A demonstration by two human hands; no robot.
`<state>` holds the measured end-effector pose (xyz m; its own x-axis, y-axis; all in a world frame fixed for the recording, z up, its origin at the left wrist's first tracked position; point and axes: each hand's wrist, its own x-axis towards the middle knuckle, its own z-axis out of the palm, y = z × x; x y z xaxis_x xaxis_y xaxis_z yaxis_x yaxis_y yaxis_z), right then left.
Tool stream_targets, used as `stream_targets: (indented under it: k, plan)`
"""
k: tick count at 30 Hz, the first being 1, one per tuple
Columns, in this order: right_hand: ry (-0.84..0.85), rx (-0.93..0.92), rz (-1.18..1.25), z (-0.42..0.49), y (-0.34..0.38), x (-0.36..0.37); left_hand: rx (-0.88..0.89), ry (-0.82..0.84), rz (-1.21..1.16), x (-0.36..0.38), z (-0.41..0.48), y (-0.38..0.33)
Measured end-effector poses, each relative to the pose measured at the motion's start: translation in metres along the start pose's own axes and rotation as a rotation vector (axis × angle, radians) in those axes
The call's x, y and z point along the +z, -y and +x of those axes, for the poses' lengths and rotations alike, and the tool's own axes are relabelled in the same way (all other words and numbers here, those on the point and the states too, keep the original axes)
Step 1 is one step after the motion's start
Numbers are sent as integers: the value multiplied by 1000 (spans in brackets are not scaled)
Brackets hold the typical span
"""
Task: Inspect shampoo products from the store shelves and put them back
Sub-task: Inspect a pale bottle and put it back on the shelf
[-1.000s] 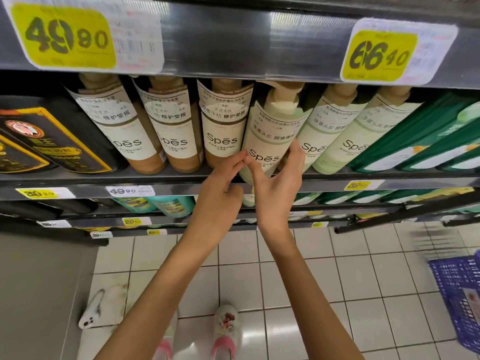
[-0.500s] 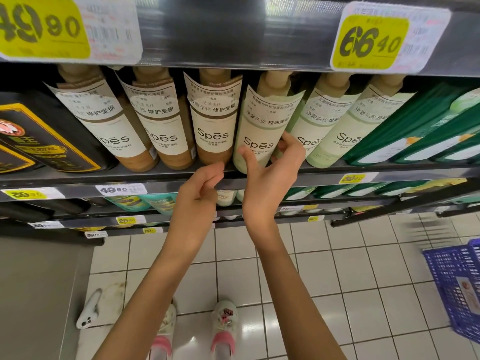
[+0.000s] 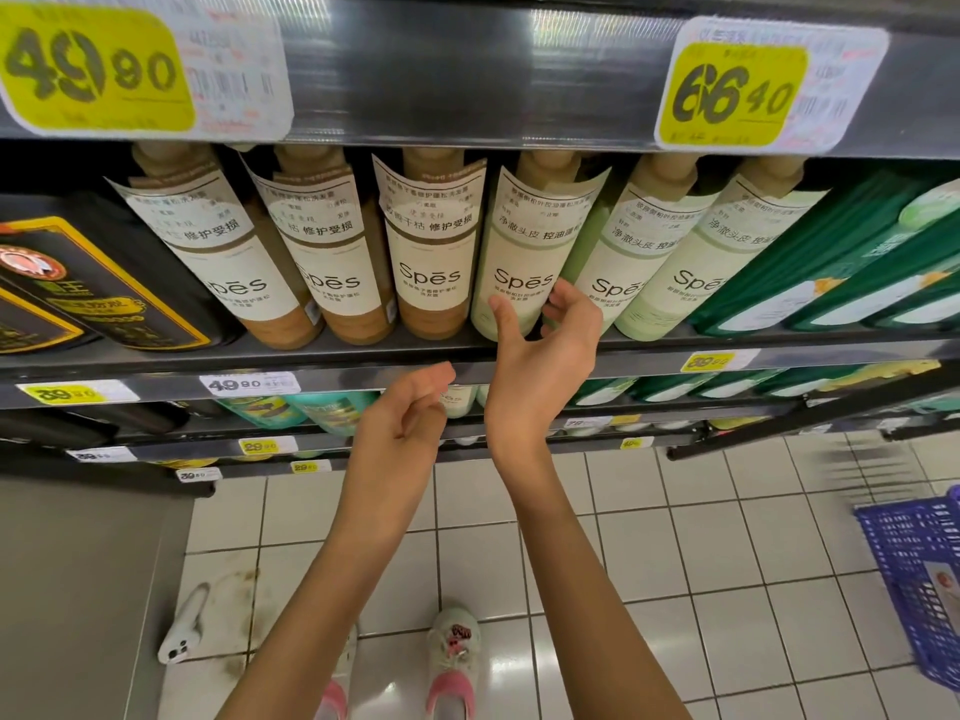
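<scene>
Loosely spread, the right hand [image 3: 545, 366] flanks the base of the pale green cylindrical plastic shampoo bottle [image 3: 519, 241], standing on the dark metal shelf [image 3: 311, 363] at frame centre; the left hand [image 3: 400, 423], relaxed and empty, sits lower left.

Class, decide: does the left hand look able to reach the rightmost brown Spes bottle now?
Probably yes. The left hand hangs empty by the shelf edge, and the brown bottle stands at the open front with nothing before it.
</scene>
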<state>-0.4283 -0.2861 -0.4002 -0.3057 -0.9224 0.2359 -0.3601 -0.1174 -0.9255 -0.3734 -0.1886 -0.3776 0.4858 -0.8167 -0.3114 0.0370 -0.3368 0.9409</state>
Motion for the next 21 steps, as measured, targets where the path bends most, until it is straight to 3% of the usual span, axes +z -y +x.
stream_targets:
  k: [9,14,21]
  plan:
    - [97,-20,5,5,8,-15,-2,27,4,8,-14,-3]
    - [29,-239,2,34,24,-68,26,38,34,10,-25,-7]
    - [276,-428,-166,94,48,-92,45,74,43,24,-40,-5]
